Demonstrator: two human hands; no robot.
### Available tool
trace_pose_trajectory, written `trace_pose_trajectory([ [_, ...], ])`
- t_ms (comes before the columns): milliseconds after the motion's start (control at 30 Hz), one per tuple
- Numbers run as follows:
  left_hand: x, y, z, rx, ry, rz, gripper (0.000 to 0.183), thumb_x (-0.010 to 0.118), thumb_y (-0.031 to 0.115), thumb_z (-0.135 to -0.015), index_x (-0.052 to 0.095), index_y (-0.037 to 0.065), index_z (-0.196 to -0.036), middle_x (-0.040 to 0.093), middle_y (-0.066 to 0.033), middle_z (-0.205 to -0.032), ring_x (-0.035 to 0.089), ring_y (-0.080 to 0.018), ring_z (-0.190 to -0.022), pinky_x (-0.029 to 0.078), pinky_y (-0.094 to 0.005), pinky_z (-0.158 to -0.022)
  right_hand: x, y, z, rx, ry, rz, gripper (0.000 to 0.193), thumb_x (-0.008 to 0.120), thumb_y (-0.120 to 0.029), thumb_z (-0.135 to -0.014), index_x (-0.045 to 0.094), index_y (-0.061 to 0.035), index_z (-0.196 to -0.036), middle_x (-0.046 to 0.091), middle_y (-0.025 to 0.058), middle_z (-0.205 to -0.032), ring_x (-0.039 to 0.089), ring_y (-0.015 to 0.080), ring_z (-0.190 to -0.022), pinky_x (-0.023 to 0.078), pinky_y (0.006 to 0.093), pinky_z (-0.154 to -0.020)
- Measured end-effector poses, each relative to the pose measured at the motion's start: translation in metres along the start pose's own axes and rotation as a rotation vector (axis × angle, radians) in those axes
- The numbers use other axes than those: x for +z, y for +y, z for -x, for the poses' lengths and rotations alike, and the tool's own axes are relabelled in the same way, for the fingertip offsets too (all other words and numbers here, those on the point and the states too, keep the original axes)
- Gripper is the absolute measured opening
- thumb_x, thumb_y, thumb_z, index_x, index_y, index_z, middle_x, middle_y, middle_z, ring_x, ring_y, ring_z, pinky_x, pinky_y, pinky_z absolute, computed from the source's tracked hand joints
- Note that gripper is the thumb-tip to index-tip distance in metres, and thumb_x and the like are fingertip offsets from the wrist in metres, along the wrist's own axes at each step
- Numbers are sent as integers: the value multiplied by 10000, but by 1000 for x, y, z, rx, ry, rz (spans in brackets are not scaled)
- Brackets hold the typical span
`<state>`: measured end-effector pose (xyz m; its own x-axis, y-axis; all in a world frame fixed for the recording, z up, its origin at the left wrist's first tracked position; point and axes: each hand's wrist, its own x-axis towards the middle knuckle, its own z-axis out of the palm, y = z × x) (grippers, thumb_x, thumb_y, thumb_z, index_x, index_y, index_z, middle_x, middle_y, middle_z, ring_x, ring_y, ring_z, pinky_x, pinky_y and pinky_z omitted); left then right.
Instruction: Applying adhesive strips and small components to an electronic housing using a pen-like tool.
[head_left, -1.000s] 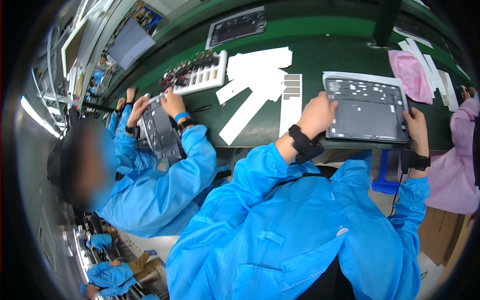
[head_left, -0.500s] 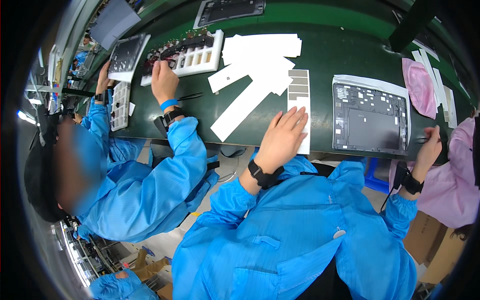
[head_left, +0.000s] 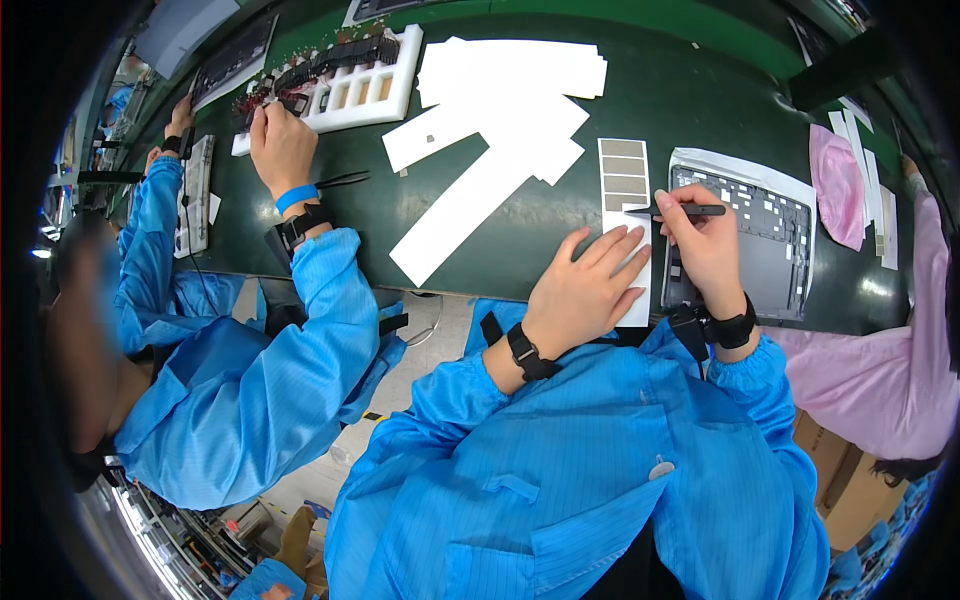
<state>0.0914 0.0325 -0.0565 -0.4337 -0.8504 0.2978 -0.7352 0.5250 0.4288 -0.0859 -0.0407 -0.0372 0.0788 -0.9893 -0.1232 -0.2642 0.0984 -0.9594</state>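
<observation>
My left hand [head_left: 585, 290] lies with fingers stretched out over the lower part of a white backing strip [head_left: 641, 232]. Grey rectangular stickers [head_left: 624, 167] run down the strip's upper part, above my fingertips. My right hand [head_left: 708, 250] pinches black tweezers [head_left: 703, 210], whose tips point left and reach the strip just below the lowest visible sticker. Under and beside my right wrist is a black tablet housing [head_left: 750, 275] with small white pieces on it. My left hand hides the strip's middle.
White paper strips [head_left: 500, 110] overlap in a pile left of centre. A white foam tray [head_left: 385, 100] holds small dark parts; a co-worker's hand [head_left: 283, 150] is at it, near another pair of tweezers [head_left: 340, 179]. A pink cloth [head_left: 836, 185] and a pink-sleeved person [head_left: 875, 385] are at right.
My right hand has come left from beyond the housing to the strip, bringing the tweezers. My left hand still lies on the strip. The co-worker's dark panel has moved farther away.
</observation>
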Motion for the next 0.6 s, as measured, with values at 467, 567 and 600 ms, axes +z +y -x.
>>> trace_pose_trajectory([
  [467, -1, -6, -2, 17, -12, 17, 437, 636, 317, -889, 603, 116, -1275, 554, -63, -1350, 482, -191, -1289, 360, -448, -1054, 3, 3, -5, 58, 22, -91, 193, 663, -178, -932, 645, 14, -921, 641, 26, -746, 574, 60, -680, 437, 199, -596],
  [567, -1, -6, -1, 17, -8, 24, 442, 638, 316, -886, 601, 118, -1278, 554, -62, -1350, 480, -187, -1291, 357, -441, -1057, 8, 5, -3, -69, 24, 20, 188, 661, -173, -933, 648, 14, -953, 648, 35, -763, 580, 61, -667, 439, 196, -583],
  [600, -1, -6, -1, 15, -9, 25, 442, 638, 316, -886, 601, 118, -1278, 554, -62, -1350, 480, -187, -1291, 357, -441, -1057, 10, 4, -3, -68, 22, 20, 188, 661, -173, -933, 648, 14, -953, 648, 35, -763, 580, 61, -667, 439, 196, -583],
])
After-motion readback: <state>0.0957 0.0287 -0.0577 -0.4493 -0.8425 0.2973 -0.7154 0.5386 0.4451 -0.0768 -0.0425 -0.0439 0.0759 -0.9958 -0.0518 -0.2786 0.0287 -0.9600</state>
